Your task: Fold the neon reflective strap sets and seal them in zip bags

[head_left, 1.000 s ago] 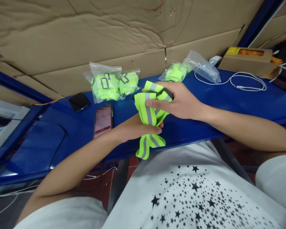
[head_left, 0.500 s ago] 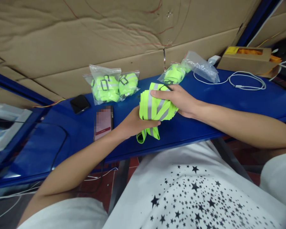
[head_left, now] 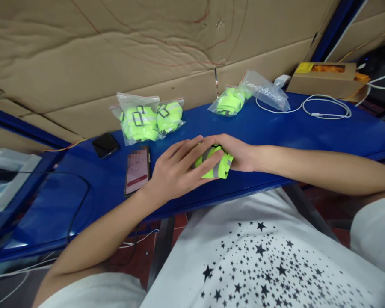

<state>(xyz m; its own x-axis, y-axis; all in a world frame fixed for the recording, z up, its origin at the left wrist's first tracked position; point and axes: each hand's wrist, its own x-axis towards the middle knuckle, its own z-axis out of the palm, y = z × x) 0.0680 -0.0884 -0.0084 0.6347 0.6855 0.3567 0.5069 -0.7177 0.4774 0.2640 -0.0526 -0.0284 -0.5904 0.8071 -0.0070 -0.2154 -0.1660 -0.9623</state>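
Observation:
A folded neon-yellow reflective strap (head_left: 218, 167) with grey stripes lies bunched on the blue table (head_left: 276, 132) near its front edge. My left hand (head_left: 176, 169) presses down on its left side, fingers laid over it. My right hand (head_left: 234, 150) cups it from the right and behind, fingers curled round the bundle. Most of the strap is hidden under both hands.
Two clear bags of yellow straps (head_left: 147, 119) lean on the cardboard wall (head_left: 115, 55); a third bag (head_left: 240, 97) lies further right. A lit phone (head_left: 137, 170) and a dark phone (head_left: 105, 144) sit left. A white cable (head_left: 324, 107) and a cardboard box (head_left: 324, 79) are at right.
The strap was held up above the table with a tail hanging; now it is bunched small and pressed down on the table under both hands.

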